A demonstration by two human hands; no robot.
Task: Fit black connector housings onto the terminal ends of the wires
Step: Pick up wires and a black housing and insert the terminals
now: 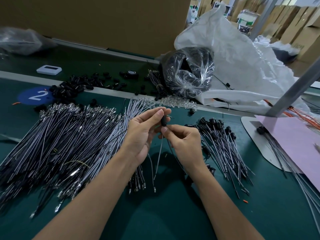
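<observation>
Black connector housing [163, 121] sits upright above the green worktop [164, 213], pinched between the thumb and fingertips of the left hand [143, 134]. That hand's palm is turned inward and its forearm reaches in from the lower left. The right hand [181, 141] faces it, thumb and forefinger pinching the thin wires [160, 153] just below the housing, the other fingers curled. The wires hang down between the wrists. A big pile of loose wires [69, 135] lies to the left, fitted ones [221, 141] to the right, and spare housings [81, 84] lie farther back.
</observation>
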